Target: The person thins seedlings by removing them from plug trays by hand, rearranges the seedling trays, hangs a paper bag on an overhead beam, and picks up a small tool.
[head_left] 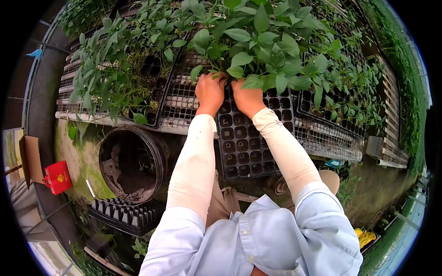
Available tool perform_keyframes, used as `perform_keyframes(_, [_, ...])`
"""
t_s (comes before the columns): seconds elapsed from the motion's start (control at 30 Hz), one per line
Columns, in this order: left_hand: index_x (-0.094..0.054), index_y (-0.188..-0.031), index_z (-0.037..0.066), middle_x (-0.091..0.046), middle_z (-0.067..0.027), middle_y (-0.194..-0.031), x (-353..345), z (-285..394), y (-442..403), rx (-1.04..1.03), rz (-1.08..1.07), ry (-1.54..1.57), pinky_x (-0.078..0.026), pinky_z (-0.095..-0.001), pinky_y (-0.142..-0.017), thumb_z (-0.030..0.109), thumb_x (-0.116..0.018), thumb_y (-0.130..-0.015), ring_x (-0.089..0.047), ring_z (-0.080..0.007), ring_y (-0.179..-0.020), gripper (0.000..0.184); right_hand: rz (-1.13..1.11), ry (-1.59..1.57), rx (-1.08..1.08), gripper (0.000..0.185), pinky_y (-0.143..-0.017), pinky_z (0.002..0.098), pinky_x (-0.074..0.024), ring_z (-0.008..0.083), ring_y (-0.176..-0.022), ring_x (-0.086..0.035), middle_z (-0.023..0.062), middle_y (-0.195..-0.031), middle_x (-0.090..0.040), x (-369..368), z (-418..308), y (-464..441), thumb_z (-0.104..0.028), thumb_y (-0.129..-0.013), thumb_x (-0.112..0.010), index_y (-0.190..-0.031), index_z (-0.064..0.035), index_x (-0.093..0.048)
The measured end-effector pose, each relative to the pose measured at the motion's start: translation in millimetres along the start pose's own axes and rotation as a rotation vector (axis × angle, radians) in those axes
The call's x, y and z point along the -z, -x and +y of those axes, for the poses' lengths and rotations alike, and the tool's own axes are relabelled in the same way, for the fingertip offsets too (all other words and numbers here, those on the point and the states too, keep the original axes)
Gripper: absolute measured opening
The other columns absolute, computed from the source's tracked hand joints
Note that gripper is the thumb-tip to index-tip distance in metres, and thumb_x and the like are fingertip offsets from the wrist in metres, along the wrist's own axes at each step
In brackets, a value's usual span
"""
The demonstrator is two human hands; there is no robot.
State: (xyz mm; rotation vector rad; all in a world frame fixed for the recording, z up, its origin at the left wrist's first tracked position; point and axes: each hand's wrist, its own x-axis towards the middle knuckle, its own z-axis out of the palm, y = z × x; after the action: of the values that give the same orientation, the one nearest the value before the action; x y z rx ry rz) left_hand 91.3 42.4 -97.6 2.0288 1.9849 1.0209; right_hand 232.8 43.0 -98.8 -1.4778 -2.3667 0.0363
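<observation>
My left hand [211, 94] is at the far end of a black seedling tray [241, 146], its fingers curled together among the lowest leaves. What those fingers pinch is hidden. Close beside it, my right hand [247, 98] reaches under the leaves of the tall green seedlings [267, 43]. Foliage covers its fingertips, so its grip does not show. The near cells of the tray hold dark soil and no plants, while leafy seedlings crowd its far end.
A wire mesh bench [182, 99] supports the trays. More seedlings [108, 69] grow at the left. Below the bench edge stand a black bucket [159, 158] with soil inside and a stack of black trays [124, 216]. A red box [58, 177] lies at far left.
</observation>
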Motion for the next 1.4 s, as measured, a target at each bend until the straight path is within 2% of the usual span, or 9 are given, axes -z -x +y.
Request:
perform_keyframes(0.37, [-0.069,-0.104,0.012,-0.069,-0.0167,-0.097,4,-1,3,0.167,-0.342,-0.242,-0.052,-0.0447,-0.077,0.016,-0.054,-0.087,-0.065,-0.0355,-0.094,0.024,-0.097,-0.198,-0.063,0.023,-0.070,0.0437,-0.0517,0.0341,-0.083,-0.066,0.0151,-0.100,-0.067,22,-2,18,-0.007,-0.082,-0.054,-0.100,-0.0066,-0.067])
perform_keyframes(0.47, [-0.068,-0.108,0.010,-0.069,-0.0172,-0.100,7,-12,4,0.146,-0.376,-0.139,-0.051,-0.0453,-0.080,0.014,-0.054,-0.087,-0.064,-0.0377,-0.096,0.025,-0.126,-0.224,-0.121,0.028,-0.069,0.0435,-0.0517,0.0338,-0.082,-0.066,0.0131,-0.103,-0.067,31,-13,27,-0.005,-0.082,-0.054,-0.106,-0.0074,-0.067])
perform_keyframes(0.53, [-0.068,-0.111,0.012,-0.069,-0.0171,-0.101,4,-21,6,0.019,-0.284,0.092,-0.050,-0.0463,-0.083,0.012,-0.054,-0.088,-0.063,-0.0387,-0.097,0.027,0.059,-0.364,-0.081,0.026,-0.068,0.0439,-0.0518,0.0347,-0.081,-0.066,0.0134,-0.102,-0.067,30,-20,28,-0.005,-0.082,-0.054,-0.105,-0.0068,-0.067])
perform_keyframes(0.67, [-0.067,-0.115,0.012,-0.069,-0.0154,-0.103,27,-6,3,0.019,-0.221,0.077,-0.049,-0.0473,-0.085,0.016,-0.059,-0.088,-0.064,-0.0380,-0.096,0.028,-0.033,-0.268,-0.110,0.026,-0.068,0.0444,-0.0517,0.0353,-0.080,-0.065,0.0134,-0.099,-0.066,24,-25,15,-0.006,-0.082,-0.054,-0.105,-0.0067,-0.066])
perform_keyframes(0.83, [-0.071,-0.108,0.011,-0.071,-0.0119,-0.095,39,0,-12,0.292,-0.346,0.239,-0.048,-0.0415,-0.081,0.030,-0.065,-0.088,-0.066,-0.0337,-0.090,0.028,-0.162,-0.140,-0.157,0.025,-0.067,0.0455,-0.0511,0.0350,-0.079,-0.065,0.0114,-0.095,-0.063,19,-26,3,-0.009,-0.085,-0.055,-0.108,-0.0073,-0.065])
perform_keyframes(0.93, [-0.073,-0.097,0.006,-0.070,-0.0137,-0.083,70,8,-21,0.271,-0.270,0.246,-0.047,-0.0378,-0.067,0.027,-0.065,-0.088,-0.063,-0.0305,-0.069,0.024,-0.055,-0.246,-0.122,0.024,-0.068,0.0455,-0.0511,0.0351,-0.080,-0.064,0.0118,-0.094,-0.062,35,-37,11,-0.010,-0.086,-0.055,-0.108,-0.0081,-0.065])
perform_keyframes(0.97, [-0.072,-0.097,0.003,-0.069,-0.0098,-0.074,78,4,-23,0.237,-0.207,0.272,-0.045,-0.0351,-0.062,0.025,-0.065,-0.089,-0.059,-0.0221,-0.061,0.025,-0.074,-0.276,-0.139,0.023,-0.068,0.0452,-0.0509,0.0353,-0.080,-0.064,0.0114,-0.094,-0.061,43,-43,11,-0.011,-0.087,-0.057,-0.108,-0.0092,-0.066])
perform_keyframes(1.13, [-0.069,-0.104,0.000,-0.067,0.0001,-0.078,111,-35,-30,0.341,0.037,0.448,-0.042,-0.0234,-0.058,0.020,-0.063,-0.093,-0.055,-0.0079,-0.066,0.023,-0.070,-0.419,-0.042,0.023,-0.070,0.0433,-0.0513,0.0348,-0.082,-0.064,0.0103,-0.097,-0.062,53,-71,13,-0.010,-0.087,-0.057,-0.109,-0.0088,-0.066])
perform_keyframes(1.4, [-0.070,-0.106,0.005,-0.070,-0.0004,-0.088,131,-130,-50,0.545,0.261,0.418,-0.044,-0.0234,-0.055,0.024,-0.061,-0.095,-0.057,-0.0062,-0.068,0.024,-0.016,-0.582,0.095,0.024,-0.074,0.0409,-0.0532,0.0340,-0.088,-0.065,0.0096,-0.111,-0.063,31,-113,-34,-0.007,-0.087,-0.057,-0.110,-0.0069,-0.065])
